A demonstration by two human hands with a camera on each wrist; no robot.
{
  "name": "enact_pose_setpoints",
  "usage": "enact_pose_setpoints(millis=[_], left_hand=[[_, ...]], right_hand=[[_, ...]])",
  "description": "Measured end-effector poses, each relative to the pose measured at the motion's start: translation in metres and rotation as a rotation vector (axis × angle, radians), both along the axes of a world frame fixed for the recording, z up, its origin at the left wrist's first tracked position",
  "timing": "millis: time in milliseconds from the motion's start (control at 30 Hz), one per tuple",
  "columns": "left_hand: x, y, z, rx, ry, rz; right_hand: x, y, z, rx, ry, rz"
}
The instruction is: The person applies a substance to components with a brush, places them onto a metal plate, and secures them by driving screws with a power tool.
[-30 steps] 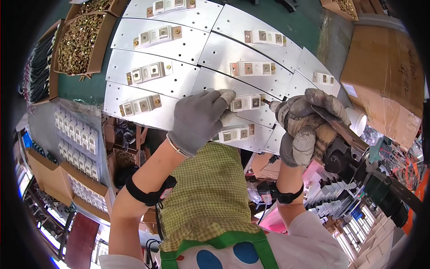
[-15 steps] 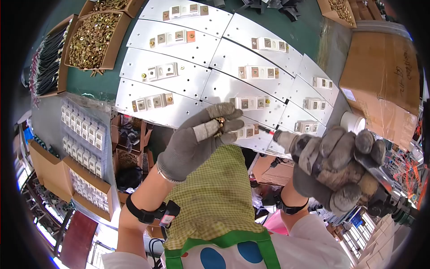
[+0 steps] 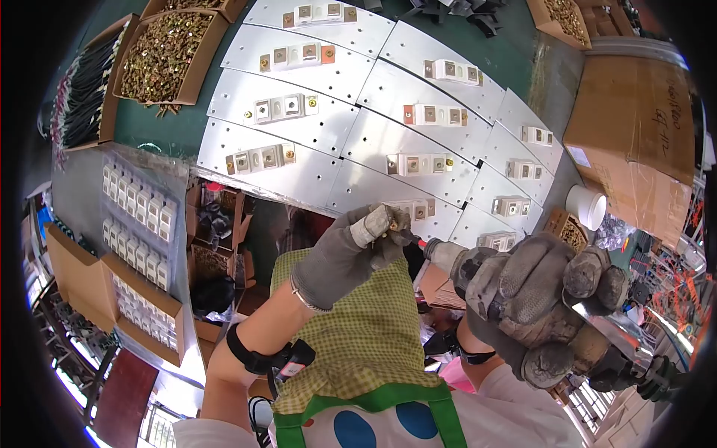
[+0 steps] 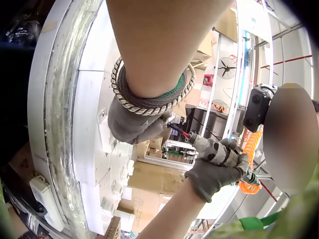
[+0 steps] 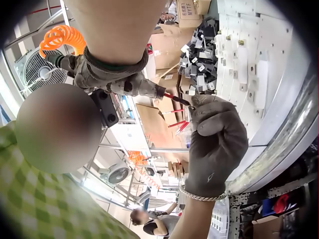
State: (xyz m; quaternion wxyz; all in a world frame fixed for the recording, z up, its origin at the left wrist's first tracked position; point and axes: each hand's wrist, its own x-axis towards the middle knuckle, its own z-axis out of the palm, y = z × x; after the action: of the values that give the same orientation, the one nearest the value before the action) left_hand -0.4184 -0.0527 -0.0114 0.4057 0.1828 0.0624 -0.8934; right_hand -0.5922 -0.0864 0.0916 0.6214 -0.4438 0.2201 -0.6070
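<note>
The gloved left hand [image 3: 349, 257] pinches small brass-coloured screws [image 3: 393, 224] between thumb and fingers, just in front of the plates' near edge. Its curled fingers also show in the right wrist view, the hand [image 5: 217, 142] meeting the driver's dark tip [image 5: 180, 100]. My gloved right hand [image 3: 538, 299] grips a pneumatic screwdriver [image 4: 213, 151], its red and black bit directed at the left fingertips. Beyond the hands lie silver metal plates [image 3: 373, 134], each bearing a white block such as this one [image 3: 420, 164]. One white block [image 3: 411, 210] is partly hidden behind the left hand.
Cardboard boxes of brass screws [image 3: 166, 60] stand at the back left, beside a box of dark cables [image 3: 89, 89]. White blocks in rows [image 3: 138, 198] lie at the left. A large carton [image 3: 635, 127] and a white tub [image 3: 586, 207] are at the right.
The left hand has left the block on the plates and come nearer the body, with screws showing in its fingers. The driver first drew away from the block, then its bit came to the left fingertips.
</note>
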Motion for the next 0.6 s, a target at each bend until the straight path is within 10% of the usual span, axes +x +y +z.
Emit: enact_pose_setpoints(millis=[500,600], left_hand=[[-0.012,0.008,0.012,0.027,-0.137,-0.077],[-0.007,0.005,0.012,-0.516,-0.994,-0.111]], right_hand=[[-0.008,0.012,0.007,-0.142,0.136,0.076],[-0.011,0.011,-0.006,-0.181,0.152,-0.034]])
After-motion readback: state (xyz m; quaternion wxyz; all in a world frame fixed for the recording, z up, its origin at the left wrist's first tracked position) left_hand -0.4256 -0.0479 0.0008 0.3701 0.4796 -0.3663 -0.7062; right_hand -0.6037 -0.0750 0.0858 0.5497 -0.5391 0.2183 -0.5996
